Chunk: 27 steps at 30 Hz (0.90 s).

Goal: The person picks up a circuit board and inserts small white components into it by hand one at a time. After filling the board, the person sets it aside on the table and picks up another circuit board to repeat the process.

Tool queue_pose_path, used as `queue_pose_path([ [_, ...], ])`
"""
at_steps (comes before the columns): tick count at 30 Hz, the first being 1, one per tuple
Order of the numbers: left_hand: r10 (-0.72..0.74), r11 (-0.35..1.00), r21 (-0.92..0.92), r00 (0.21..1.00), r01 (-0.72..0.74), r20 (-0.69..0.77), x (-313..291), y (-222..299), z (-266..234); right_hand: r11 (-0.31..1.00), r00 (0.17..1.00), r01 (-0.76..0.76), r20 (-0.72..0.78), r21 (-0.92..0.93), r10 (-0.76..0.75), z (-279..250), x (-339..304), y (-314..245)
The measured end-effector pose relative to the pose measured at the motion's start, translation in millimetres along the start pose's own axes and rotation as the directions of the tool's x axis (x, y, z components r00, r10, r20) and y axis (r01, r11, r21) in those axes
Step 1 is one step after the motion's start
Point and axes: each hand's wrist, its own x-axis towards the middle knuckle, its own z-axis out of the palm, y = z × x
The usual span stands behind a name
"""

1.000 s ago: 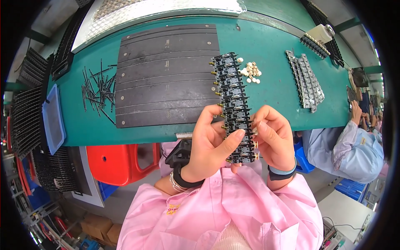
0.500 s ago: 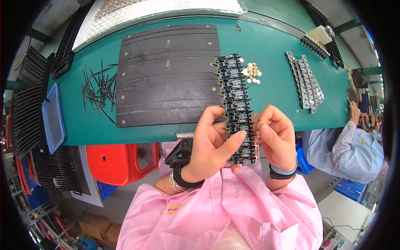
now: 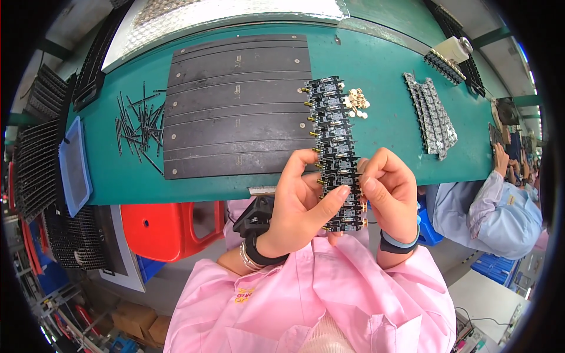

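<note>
My left hand (image 3: 303,203) grips the near part of a long panel of small black circuit boards (image 3: 333,126), thumb across its top face. Gold pins stick out along the panel's left edge. At its near right edge sit a few small gold-and-white parts (image 3: 364,216). My right hand (image 3: 389,191) is closed in a pinch against that same edge, a little farther up; whatever lies between the fingertips is too small and covered to make out. Just right of the panel's far end, small round white-and-gold pieces (image 3: 356,102) lie in a pile on the green mat.
A grooved black plate (image 3: 235,106) lies left of the panel, with thin black strips (image 3: 140,126) scattered beyond it. Foil-like grey strips (image 3: 432,117) lie to the right. A blue tray (image 3: 75,165), a red stool (image 3: 159,232) and a co-worker's blue sleeve (image 3: 500,212) flank the work area.
The fingertips of my right hand have shifted slightly at the panel's edge, and the pale piece glimpsed there before is now covered. The panel has tilted a little; my left hand keeps its grip.
</note>
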Motion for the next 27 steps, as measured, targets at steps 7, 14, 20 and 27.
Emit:
queue_pose_path([
  [7, -0.006, 0.998, -0.068, 1.0, 0.006, -0.002, 0, 3, 1, 0.96, 0.955, 0.095, -0.25, -0.262, -0.162, -9, 13, -3],
  [14, 0.0, 0.998, -0.057, 1.0, 0.0, -0.003, -1, 5, -1, 0.192, 0.851, -0.03, -0.125, -0.981, -0.509, -50, 48, 15],
  [20, 0.025, 0.998, -0.06, 0.999, -0.026, -0.027, -2, 4, 0, 0.14, 0.881, -0.094, -0.148, -0.986, -0.45, -52, 52, 21],
  [27, 0.009, 0.999, -0.047, 0.999, -0.01, -0.04, 0, 3, -1, 0.908, 0.96, -0.005, -0.256, -0.418, -0.113, -31, 29, 5],
])
